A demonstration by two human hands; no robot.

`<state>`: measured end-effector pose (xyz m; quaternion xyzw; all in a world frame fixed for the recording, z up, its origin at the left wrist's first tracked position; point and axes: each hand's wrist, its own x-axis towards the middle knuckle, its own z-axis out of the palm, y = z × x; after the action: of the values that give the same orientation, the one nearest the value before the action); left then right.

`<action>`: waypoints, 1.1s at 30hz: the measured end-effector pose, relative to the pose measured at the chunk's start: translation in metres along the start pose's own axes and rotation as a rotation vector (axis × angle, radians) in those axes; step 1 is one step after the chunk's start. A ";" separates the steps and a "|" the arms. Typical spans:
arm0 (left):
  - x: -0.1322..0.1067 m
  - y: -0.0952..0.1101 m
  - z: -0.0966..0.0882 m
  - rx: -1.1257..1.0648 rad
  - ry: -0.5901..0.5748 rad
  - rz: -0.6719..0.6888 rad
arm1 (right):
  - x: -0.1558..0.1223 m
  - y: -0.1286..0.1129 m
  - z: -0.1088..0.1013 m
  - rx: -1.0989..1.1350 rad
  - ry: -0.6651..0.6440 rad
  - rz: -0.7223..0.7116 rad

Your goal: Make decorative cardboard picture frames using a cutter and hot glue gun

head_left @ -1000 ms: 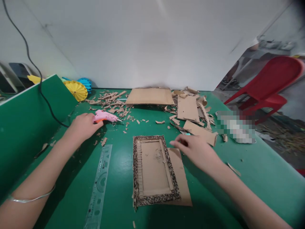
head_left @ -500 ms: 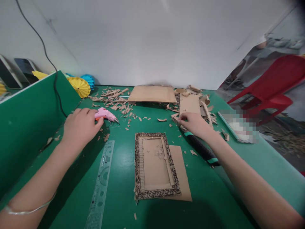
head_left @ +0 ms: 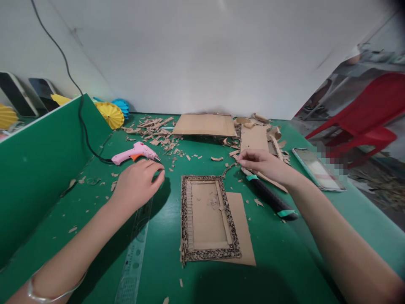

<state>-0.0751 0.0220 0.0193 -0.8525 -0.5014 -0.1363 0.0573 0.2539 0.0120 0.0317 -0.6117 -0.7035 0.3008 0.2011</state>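
My left hand (head_left: 139, 180) hovers above the clear plastic ruler (head_left: 134, 253), just in front of the pink hot glue gun (head_left: 141, 150). It is empty, its thumb apart from the curled fingers. My right hand (head_left: 264, 164) pinches a thin cardboard strip (head_left: 228, 169) over the scraps, by the tip of a black and teal utility knife (head_left: 268, 196). Between my hands lies a rectangular cardboard frame (head_left: 236, 236) with raised corrugated edges, resting partly on a flat cardboard sheet (head_left: 245, 232).
Cardboard scraps (head_left: 155, 126) and a larger cardboard piece (head_left: 205, 125) lie along the white wall. A phone (head_left: 318, 169) is at the right, near a red chair (head_left: 373, 109). A green partition (head_left: 47, 169) with the gun's black cord (head_left: 84, 122) stands left; yellow and blue paper fans (head_left: 110, 115) sit behind it.
My left hand has let go of the glue gun and moved right and toward me. The right hand has picked up a thin cardboard strip from the scraps.
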 end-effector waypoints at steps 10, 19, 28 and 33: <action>-0.005 0.037 -0.007 -0.106 -0.402 -0.238 | 0.009 0.001 0.028 -0.414 0.066 -0.347; -0.003 0.060 0.008 -0.081 -0.452 -0.277 | 0.013 -0.014 0.026 0.635 0.277 -0.063; -0.003 0.064 0.013 -0.116 -0.385 -0.300 | 0.004 -0.017 0.031 0.563 0.009 0.011; 0.000 0.060 0.014 -0.322 -0.323 -0.367 | -0.008 -0.042 0.039 0.443 0.072 -0.098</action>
<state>-0.0206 -0.0038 0.0080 -0.7562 -0.6219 -0.0848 -0.1850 0.1992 -0.0058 0.0316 -0.5283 -0.6415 0.4157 0.3696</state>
